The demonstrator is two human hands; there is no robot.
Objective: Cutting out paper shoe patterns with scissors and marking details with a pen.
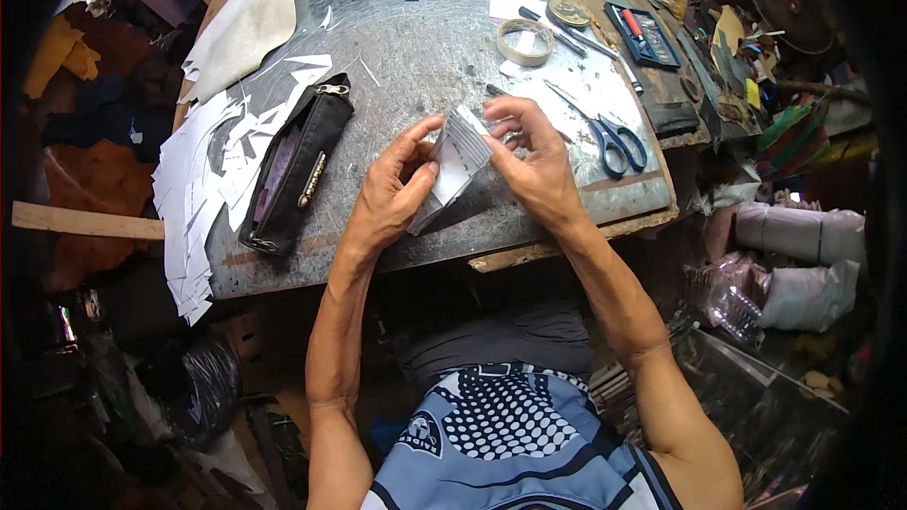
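In front of me, above the near part of the worktable, I hold a small folded sheaf of white paper (457,167) with grey lines along its upper and right edges. My left hand (385,191) grips its left side, thumb on the front face and fingers behind. My right hand (535,162) is curled at its upper right corner, the thumb against the edge and the index finger bent above it. The sheaf is tilted, and its back is hidden. To the left of it lies a black zip pouch (300,161), partly unzipped. Scissors (609,137) with blue handles lie to the right.
White paper offcuts (203,170) spread along the table's left edge. A pale sheet (248,33) lies behind them. Towards the back right are a tape roll (525,43), a round tin (569,12) and a dark tool case (642,36). The metal tabletop (397,47) has a worn front edge.
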